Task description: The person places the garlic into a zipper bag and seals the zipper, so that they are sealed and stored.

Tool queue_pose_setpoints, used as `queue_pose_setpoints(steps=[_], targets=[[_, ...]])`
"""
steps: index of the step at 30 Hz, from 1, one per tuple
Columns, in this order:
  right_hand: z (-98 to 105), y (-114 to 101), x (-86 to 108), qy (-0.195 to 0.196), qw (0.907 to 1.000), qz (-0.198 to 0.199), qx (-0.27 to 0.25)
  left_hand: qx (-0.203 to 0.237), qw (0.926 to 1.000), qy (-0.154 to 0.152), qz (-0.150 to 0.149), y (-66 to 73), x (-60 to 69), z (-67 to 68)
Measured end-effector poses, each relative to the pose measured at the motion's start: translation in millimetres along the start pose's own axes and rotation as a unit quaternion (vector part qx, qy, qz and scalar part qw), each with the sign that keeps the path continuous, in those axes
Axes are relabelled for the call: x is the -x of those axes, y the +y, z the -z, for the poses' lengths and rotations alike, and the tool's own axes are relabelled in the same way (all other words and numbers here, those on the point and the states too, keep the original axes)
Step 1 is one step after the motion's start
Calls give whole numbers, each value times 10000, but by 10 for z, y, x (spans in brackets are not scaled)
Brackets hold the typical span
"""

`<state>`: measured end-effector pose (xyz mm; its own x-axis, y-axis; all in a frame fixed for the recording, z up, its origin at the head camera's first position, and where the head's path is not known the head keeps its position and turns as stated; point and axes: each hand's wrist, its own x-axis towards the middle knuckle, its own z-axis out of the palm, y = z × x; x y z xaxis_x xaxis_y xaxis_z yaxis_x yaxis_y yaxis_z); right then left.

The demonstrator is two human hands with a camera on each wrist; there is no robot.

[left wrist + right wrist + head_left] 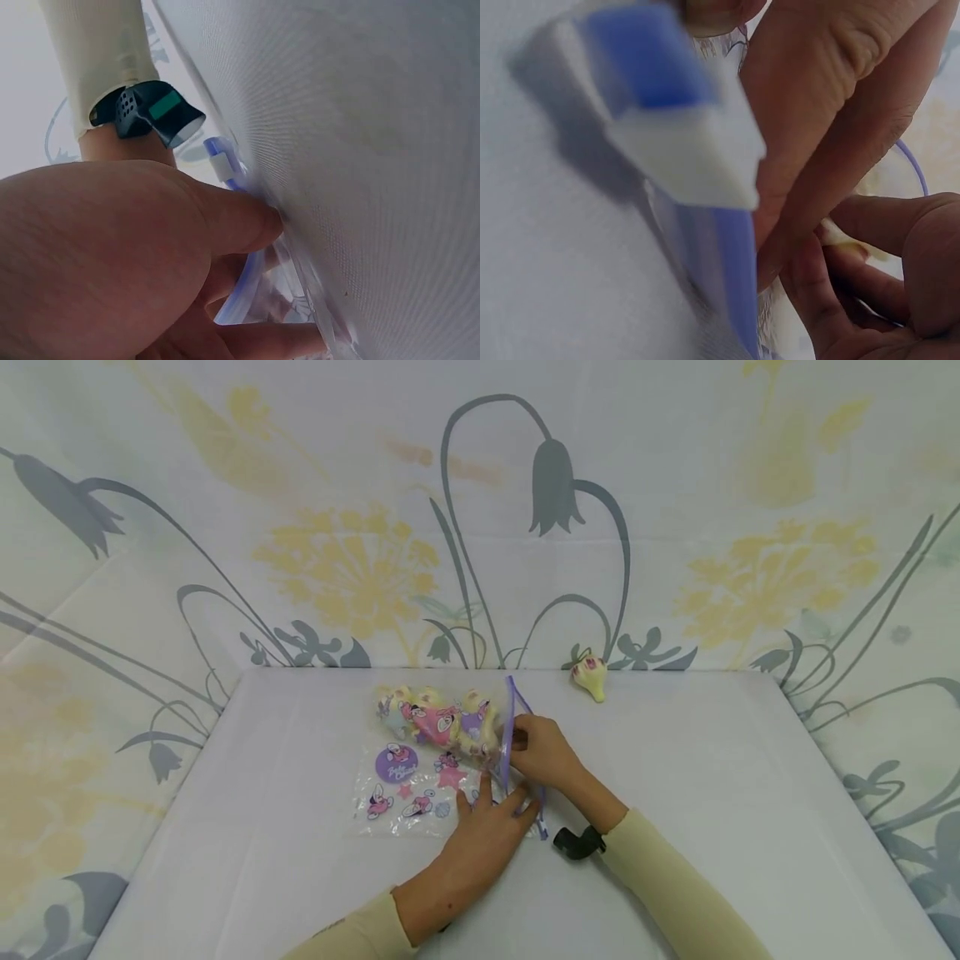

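A clear zip bag [360,810] with cartoon prints and a purple zip edge lies flat on the table. Inside its far half are several pale yellow, bulb-shaped toys [393,703] with pink marks. My left hand [483,839] rests spread on the near part of the bag beside the mouth, fingers fairly straight. At the bag's mouth, my right hand [547,752] has its fingers curled in past the purple edge. The right wrist view shows a yellowish toy [847,251], mostly hidden, between its thumb and fingers. A white slider [690,161] sits on the zip.
One more pale yellow toy [590,677] lies at the table's back edge, right of the bag. A white cloth covers the table [712,777]. Flower-printed fabric [660,568] stands behind and at both sides. A black wrist camera [577,843] is strapped to the right wrist.
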<state>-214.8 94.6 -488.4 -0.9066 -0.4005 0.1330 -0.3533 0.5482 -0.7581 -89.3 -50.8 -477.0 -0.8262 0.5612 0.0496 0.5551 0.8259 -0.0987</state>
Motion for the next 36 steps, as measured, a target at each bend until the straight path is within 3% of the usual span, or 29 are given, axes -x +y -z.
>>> queue_pose_setpoints(steps=[13, 27, 36], targets=[[-10, 25, -64, 99, 9997, -97, 180, 104, 9998, -176, 80, 0, -13, 4], [-11, 122, -73, 310, 9982, -425, -279, 145, 9996, -208, 104, 37, -30, 5], [90, 157, -77, 43, 9991, -212, -367, 314, 9992, -187, 129, 6, -36, 27]])
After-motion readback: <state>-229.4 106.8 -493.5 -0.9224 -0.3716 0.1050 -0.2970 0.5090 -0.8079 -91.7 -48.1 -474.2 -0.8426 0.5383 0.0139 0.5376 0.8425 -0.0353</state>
